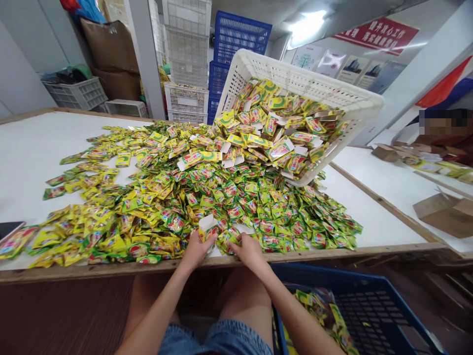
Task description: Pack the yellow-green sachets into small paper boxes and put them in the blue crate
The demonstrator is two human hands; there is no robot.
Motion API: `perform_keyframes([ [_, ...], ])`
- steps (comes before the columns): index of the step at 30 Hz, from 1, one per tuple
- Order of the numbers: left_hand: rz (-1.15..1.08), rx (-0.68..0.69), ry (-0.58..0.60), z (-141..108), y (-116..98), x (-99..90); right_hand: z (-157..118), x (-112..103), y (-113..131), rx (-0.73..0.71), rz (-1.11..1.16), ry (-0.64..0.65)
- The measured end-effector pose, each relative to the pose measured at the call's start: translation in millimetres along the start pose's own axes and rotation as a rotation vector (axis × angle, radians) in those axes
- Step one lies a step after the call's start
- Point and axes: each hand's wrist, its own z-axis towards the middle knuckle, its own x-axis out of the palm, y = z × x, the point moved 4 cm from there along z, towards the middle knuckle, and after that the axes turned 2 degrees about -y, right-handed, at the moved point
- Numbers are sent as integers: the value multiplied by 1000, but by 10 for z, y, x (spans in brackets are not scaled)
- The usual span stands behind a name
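Note:
At the table's front edge, my left hand point(197, 250) is closed around a small printed carton point(208, 228) whose white flap stands open at the top. Close beside it, my right hand point(248, 249) pinches a green and yellow sachet point(228, 238) between thumb and fingers. Sachet and carton are a short way apart. Around both hands spreads a wide heap of green sachets point(266, 202) and yellow sachets point(148, 197). Behind the heap, a tilted white plastic basket point(354, 93) holds many flat-sided small cartons point(258, 140), some with flaps open, spilling towards the sachets.
A blue crate point(373, 283) with packs inside sits below the table at my right. Cardboard boxes point(445, 212) lie on the neighbouring table, where another person point(447, 133) sits. Stacked white crates point(187, 64) and blue crates point(240, 37) stand behind. A phone-like object point(11, 230) lies far left.

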Motion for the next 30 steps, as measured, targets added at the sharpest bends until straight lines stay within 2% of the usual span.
perform_keyframes([
  [3, 69, 10, 85, 27, -25, 60, 1, 64, 48, 1, -17, 6],
  [6, 100, 13, 133, 35, -32, 78, 6, 144, 68, 5, 107, -3],
  [10, 0, -68, 203, 13, 7, 59, 26, 137, 67, -74, 541, -49],
  [13, -125, -153, 266, -20, 14, 63, 39, 67, 55, -119, 853, -133],
  [18, -287, -152, 187, -66, -67, 30, 59, 32, 14, -25, 1083, -260],
  [21, -347, -150, 110, -88, -96, -8, 61, -21, -80, 78, 1144, -448],
  [23, -371, -151, 79, -90, -100, -19, 57, -51, -110, 121, 1129, -505],
  [25, -370, -152, 63, -79, -92, -15, 57, -54, -49, 77, 1068, -425],
  [28, -349, -149, 26, -53, -62, -10, 31, -33, 131, -65, 964, -271],
  [30, -355, -146, -4, -46, -43, -20, 9, -27, 208, -118, 935, -262],
])
